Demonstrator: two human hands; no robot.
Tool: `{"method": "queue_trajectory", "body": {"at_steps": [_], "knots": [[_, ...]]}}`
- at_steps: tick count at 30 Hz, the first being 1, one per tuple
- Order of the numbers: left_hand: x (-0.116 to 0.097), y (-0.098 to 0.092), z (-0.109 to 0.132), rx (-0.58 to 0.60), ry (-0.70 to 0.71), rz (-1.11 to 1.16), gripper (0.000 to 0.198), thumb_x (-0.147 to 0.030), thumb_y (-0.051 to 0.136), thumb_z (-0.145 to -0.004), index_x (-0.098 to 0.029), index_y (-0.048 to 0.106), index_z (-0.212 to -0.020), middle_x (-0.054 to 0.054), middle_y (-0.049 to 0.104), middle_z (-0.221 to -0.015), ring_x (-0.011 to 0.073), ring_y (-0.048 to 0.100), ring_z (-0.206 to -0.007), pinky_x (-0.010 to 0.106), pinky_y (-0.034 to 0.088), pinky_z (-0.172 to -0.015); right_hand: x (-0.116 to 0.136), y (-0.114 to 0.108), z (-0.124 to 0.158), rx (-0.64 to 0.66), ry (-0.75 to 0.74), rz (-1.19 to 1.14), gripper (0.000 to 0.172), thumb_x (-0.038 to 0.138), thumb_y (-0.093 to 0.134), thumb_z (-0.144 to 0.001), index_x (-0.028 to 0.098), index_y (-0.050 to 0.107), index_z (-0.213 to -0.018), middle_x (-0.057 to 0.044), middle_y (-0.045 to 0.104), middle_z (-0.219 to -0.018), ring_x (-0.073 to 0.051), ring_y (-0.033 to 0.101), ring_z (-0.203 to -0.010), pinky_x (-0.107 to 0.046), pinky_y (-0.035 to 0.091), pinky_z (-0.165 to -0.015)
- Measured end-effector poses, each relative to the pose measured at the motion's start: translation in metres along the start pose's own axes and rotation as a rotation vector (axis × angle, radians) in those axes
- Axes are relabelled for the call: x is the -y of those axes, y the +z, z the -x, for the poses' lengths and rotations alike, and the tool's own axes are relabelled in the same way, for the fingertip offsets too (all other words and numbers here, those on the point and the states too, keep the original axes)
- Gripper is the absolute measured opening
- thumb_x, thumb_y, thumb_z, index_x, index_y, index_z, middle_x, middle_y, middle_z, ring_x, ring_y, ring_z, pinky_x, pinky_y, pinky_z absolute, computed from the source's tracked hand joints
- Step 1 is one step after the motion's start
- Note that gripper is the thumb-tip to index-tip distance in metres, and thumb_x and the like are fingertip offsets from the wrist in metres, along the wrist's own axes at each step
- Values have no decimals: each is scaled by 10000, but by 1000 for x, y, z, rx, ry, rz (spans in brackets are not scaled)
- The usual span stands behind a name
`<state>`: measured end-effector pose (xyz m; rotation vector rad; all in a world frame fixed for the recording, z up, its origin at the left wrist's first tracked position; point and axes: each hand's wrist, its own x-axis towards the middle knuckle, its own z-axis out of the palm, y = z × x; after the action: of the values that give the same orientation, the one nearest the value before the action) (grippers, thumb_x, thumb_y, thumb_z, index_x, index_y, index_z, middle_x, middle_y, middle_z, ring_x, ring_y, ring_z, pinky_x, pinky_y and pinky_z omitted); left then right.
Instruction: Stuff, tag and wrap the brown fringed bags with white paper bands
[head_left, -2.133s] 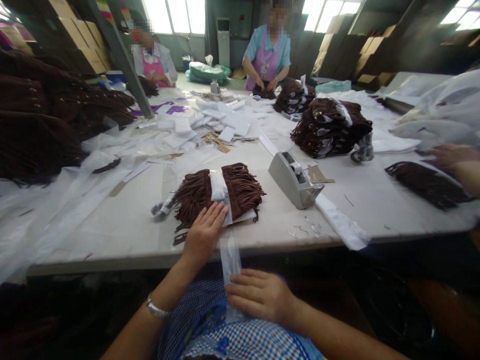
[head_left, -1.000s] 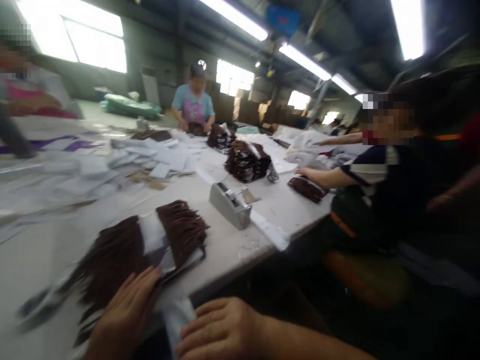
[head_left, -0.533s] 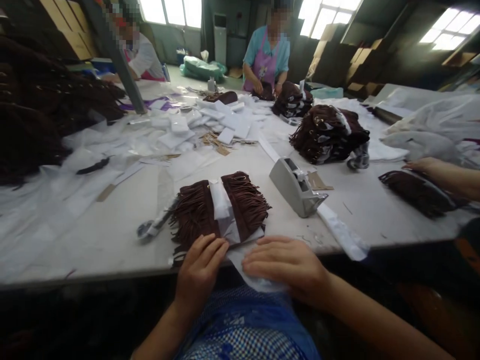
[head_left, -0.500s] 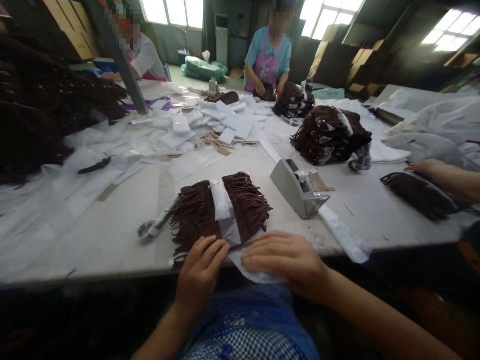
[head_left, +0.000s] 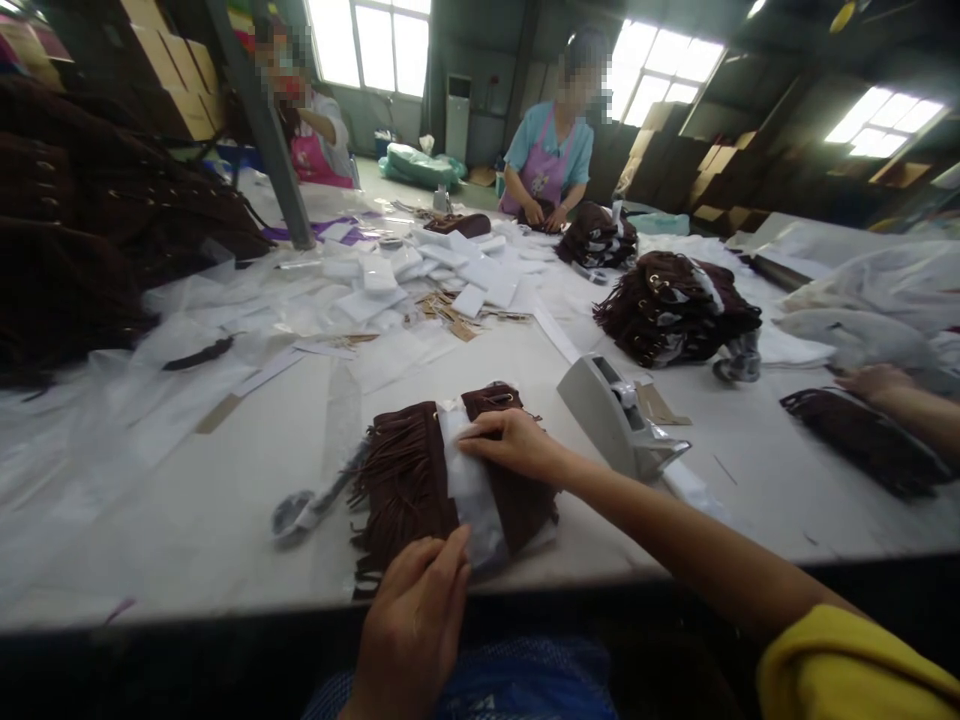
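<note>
A dark brown fringed bag (head_left: 409,455) lies flat near the table's front edge, with a white wrapping strip (head_left: 471,485) running down its middle. My right hand (head_left: 517,443) reaches across the bag, its fingers pinched together on the upper part of the strip. At the bag's lower edge, my left hand (head_left: 424,600) has its fingertips against the strip's lower end, fingers held together. A wrapped strap end (head_left: 292,517) sticks out on the left of the bag. To the right stands a grey tape dispenser (head_left: 611,415).
Brown fringed bags are stacked (head_left: 675,310) behind the dispenser. White packets (head_left: 480,270) and clear plastic (head_left: 217,330) cover the table's middle and left. Another person's hand (head_left: 892,385) touches a brown bag (head_left: 862,440) at right. Two people stand across the table; a metal post (head_left: 277,150) rises at left.
My right hand has moved from the bag's lower edge up onto the strip, which now lies folded over the front. My left hand stays at the lower edge. The view has tilted up slightly.
</note>
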<state>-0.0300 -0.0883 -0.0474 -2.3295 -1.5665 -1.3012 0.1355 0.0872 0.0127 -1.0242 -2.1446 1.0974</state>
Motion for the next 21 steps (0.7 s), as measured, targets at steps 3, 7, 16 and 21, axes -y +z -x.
{"method": "queue_trajectory", "body": {"at_steps": [3,7,16,21], "knots": [[2,0,-4,0,11,20,350,-138,540,-944,-118,572,-1292,67,695,-929,152,642,-875,267,515,-853,-6,3,-2,-14,2,-5,167,293,694,-830,187,774,-930,-22,753,-909,-178,670,-858,-271,491,-818],[4,1,-8,14,20,25,351,-154,530,-949,-126,579,-1295,57,683,-878,144,633,-811,255,507,-804,-6,4,-2,-53,33,27,318,279,702,-812,183,720,-1115,7,673,-819,-138,595,-752,-252,466,-734],[-3,-1,-24,48,-19,-121,304,-248,507,-978,-163,631,-1242,12,675,-741,129,623,-650,257,466,-693,-21,11,-9,-97,67,-8,521,296,717,-807,196,596,-1304,22,614,-826,-99,541,-672,-234,454,-688],[7,3,-21,71,-10,-227,331,-301,549,-924,-232,657,-1230,7,691,-682,170,641,-586,292,477,-612,-17,10,-7,-102,112,60,525,296,718,-806,191,605,-1308,16,628,-812,-120,574,-699,-234,463,-697]]}}
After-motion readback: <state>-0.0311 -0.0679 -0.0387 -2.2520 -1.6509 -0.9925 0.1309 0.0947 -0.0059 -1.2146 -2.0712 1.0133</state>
